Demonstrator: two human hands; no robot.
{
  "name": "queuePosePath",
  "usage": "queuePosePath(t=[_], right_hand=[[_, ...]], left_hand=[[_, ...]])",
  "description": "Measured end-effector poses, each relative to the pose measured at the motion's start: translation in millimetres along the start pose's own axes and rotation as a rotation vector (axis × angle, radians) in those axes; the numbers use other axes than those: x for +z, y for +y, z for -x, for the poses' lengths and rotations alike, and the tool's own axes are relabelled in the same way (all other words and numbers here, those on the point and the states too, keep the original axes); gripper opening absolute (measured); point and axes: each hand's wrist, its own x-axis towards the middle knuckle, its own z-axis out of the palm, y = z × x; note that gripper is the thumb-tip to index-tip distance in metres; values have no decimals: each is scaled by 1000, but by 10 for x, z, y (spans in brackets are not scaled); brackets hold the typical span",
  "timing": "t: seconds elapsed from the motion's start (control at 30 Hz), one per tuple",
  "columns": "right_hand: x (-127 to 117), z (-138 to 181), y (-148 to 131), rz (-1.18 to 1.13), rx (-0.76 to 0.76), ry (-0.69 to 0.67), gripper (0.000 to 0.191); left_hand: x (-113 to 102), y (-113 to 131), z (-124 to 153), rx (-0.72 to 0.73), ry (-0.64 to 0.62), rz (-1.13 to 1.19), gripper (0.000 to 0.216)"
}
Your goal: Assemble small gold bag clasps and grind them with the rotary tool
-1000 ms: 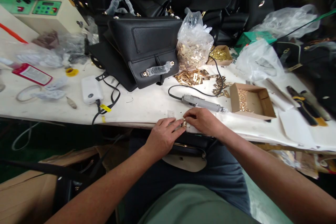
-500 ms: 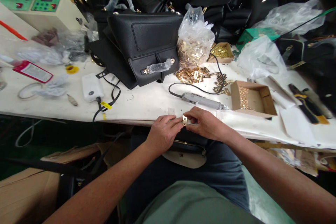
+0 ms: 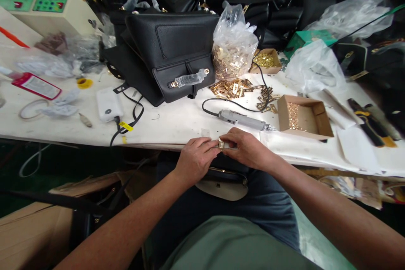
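My left hand and my right hand meet at the near edge of the white table, fingers pinched together on a small gold metal clasp. Under the hands, on my lap, lies a dark bag with a cream flap. A grey corded rotary tool lies just beyond my right hand. To the right of it stands an open cardboard box of small gold parts.
A black handbag stands behind, beside a clear plastic bag of gold fittings with loose gold clasps in front. A white power bank with a black cable lies left. Pliers lie far right. More black bags fill the back.
Both hands stay together at the table edge; they lifted the clasp slightly and turned it between the fingers. The view shifted a little.
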Motion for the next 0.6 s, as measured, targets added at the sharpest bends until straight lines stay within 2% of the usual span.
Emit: queuePosePath(t=[0.13,0.4,0.6], right_hand=[[15,-4,-2,24,0,2,12],[-5,-12,-26,48,2,-12,10],[50,-26,35,-8,29,41,14]], left_hand=[[3,-3,5,15,15,-7,20],[-22,13,-29,62,-34,-86,19],[-25,19,-31,72,-33,-80,17]])
